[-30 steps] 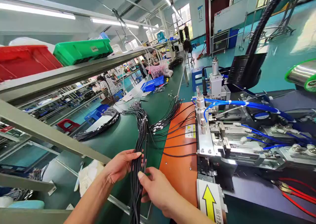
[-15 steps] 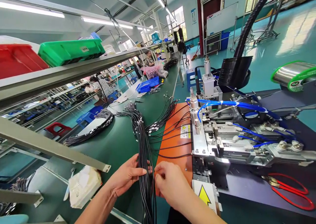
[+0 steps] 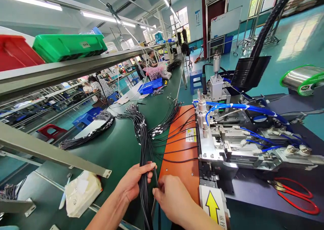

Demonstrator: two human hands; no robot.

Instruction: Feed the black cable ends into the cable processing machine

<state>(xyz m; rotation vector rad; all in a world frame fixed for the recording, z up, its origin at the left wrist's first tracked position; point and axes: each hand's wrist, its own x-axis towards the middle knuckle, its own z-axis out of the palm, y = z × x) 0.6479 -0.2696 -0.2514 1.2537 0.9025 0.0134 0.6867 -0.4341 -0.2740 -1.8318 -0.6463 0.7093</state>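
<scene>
My left hand (image 3: 138, 178) is closed around a thick bundle of black cables (image 3: 143, 135), its thumb lying across the front. The bundle runs from the green bench top down past the near edge, with small white tags partway along. Just to the right, my right hand (image 3: 173, 198) has its fingers pinched on a thin black cable strand that stands apart from the bundle. The exact grip is partly hidden behind the fingers. Several single cables lie over an orange plate (image 3: 179, 169) and lead into a metal machine (image 3: 215, 135) with blue air tubes.
A second cable bundle (image 3: 88, 135) lies at the left. Red-handled scissors (image 3: 295, 193) and a solder spool (image 3: 301, 79) are at the right. A metal shelf bracket (image 3: 55, 149) juts in from the left above a white packet (image 3: 82, 198). A blue tray (image 3: 151, 85) sits farther back.
My left hand has closed more tightly, its thumb now across the bundle. The right hand has shifted slightly down, and the strand at its fingers stands farther from the bundle.
</scene>
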